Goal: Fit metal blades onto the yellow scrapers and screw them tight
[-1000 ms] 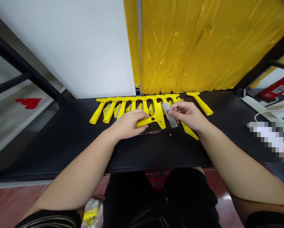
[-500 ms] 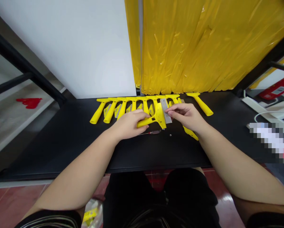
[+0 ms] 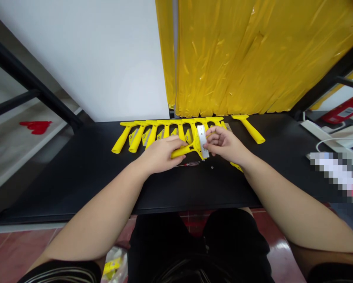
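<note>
My left hand is closed around the handle of a yellow scraper, whose wide head points right. A silvery metal blade lies against that head, and my right hand pinches its right side between thumb and fingers. Just below the scraper, a small screwdriver rests on the black table. A tiny nut-like piece sits to its right. Part of another yellow piece shows beneath my right wrist.
Behind my hands runs a row of several yellow scraper handles, with small yellow pieces between them. One more handle lies apart at the right. White power strips and a cable are at the table's right end.
The blade has shifted left onto the scraper's head and now covers more of it. My right hand's fingers have curled more around the blade's edge. My left hand has hardly moved.
</note>
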Available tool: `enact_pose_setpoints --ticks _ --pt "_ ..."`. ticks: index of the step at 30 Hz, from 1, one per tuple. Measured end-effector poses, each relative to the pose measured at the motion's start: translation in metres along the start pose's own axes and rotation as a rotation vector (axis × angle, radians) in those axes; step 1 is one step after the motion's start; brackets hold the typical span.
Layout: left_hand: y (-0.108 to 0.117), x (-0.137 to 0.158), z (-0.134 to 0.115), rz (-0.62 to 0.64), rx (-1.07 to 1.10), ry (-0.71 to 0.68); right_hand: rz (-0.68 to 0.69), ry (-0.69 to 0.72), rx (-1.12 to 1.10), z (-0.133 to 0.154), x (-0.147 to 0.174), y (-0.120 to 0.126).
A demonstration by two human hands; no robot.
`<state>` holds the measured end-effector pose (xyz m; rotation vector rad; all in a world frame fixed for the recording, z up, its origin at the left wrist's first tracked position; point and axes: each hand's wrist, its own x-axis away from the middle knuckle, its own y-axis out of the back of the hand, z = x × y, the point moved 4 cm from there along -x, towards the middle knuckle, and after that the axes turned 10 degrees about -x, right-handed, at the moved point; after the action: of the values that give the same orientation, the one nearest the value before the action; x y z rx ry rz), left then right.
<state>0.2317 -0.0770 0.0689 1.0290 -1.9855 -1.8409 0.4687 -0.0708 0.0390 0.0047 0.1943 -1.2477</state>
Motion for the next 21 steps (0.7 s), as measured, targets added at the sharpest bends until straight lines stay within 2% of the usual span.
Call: enact_pose_setpoints --ticks 10,21 --pt "0.001 0.0 -0.003 0.004 -0.036 -0.044 0.056 -0.161 0.077 -0.002 0.0 -0.004" --pt "0.005 0.001 -0.007 0.008 -0.032 -0.086 0.086 -0.101 0.086 -0.001 -0.002 -0.012"
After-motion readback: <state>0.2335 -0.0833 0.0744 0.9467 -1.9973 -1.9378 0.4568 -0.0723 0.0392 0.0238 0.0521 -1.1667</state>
